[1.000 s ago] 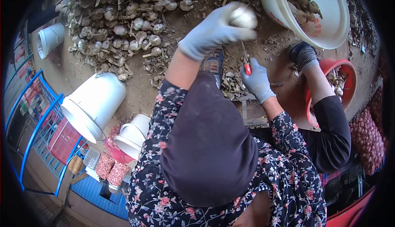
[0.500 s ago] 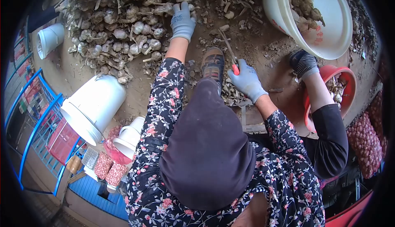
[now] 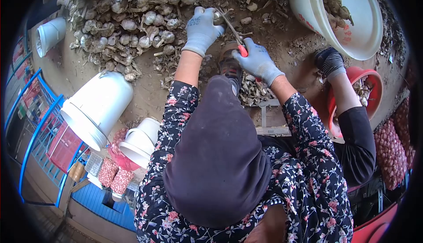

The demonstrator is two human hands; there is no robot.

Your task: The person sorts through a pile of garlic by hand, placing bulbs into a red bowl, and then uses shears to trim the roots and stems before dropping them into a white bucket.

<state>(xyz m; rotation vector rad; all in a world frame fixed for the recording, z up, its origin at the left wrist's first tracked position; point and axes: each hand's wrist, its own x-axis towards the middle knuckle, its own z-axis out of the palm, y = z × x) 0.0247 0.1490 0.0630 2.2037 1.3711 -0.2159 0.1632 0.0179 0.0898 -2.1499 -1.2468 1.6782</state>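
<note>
My left hand [image 3: 201, 32], in a pale grey-blue glove, is closed around a garlic bulb [image 3: 217, 18] that peeks out at its fingertips. In my right hand [image 3: 257, 61], gloved alike, are red-handled shears [image 3: 232, 28]. Their metal blades point up and left and overlap the space right beside the bulb; the blade tips look parted. A large heap of dried garlic [image 3: 128, 24] with stalks lies on the ground to the left of and beyond my left hand. Cut stalk bits are scattered beneath the shears.
A white tub [image 3: 315, 16] holding brownish garlic stands tilted at upper right. Below it sits a red bucket [image 3: 376, 96] with whiter garlic. White buckets [image 3: 99, 106] stand at left. Filled net bags [image 3: 390, 152] lie at far right. My shoe [image 3: 230, 64] is just below the hands.
My left hand has come back from the heap with a garlic bulb and moved right. My right hand has brought the shears up and left, so both hands are now close together.
</note>
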